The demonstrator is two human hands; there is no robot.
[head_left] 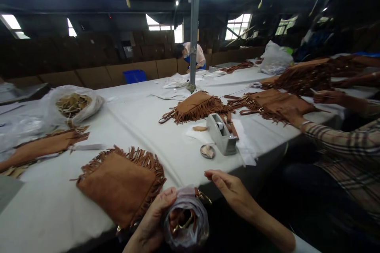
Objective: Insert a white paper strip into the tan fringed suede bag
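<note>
My left hand (157, 217) grips a coiled leather strap (194, 221) rolled up in a translucent white wrap. A gold clasp (204, 195) sticks out at the roll's top right, and more gold metal shows inside. To the right, my right hand (233, 191) is apart from the roll, its fingers stretched out with nothing in them. A brown suede fringed bag (120, 185) lies flat on the table just left of my left hand. Beyond my right hand stand a grey tape dispenser (222, 136) and a small round dish (208, 151) with pale scraps in it.
The white-covered table (127, 126) carries further fringed bags (197, 106) and a clear plastic bag of tan pieces (74, 104). At right, a co-worker's plaid sleeve (338, 134) reaches over another bag. A metal post (193, 27) rises from the table; another person (200, 53) bends behind it.
</note>
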